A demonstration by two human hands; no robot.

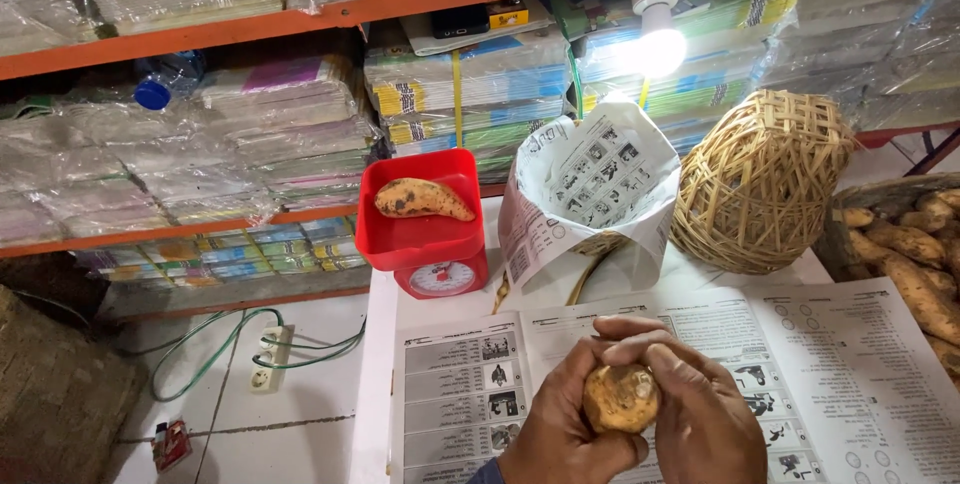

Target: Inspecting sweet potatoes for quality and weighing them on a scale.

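Both hands, left hand (560, 424) and right hand (700, 414), are clamped together around one lumpy yellow-brown tuber (621, 397) over the printed paper sheets (820, 364) spread on the table. Up and to the left, another orange-brown tuber (422, 200) already lies in the red plastic pan of the dial scale (420, 214). To the right, many more tubers wait in a woven basket (905, 244), so most seems left.

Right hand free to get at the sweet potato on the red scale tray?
Probably not right now. The right hand and the left hand are both wrapped around a sweet potato. The path over the printed sheets to the tuber on the red scale looks unobstructed.
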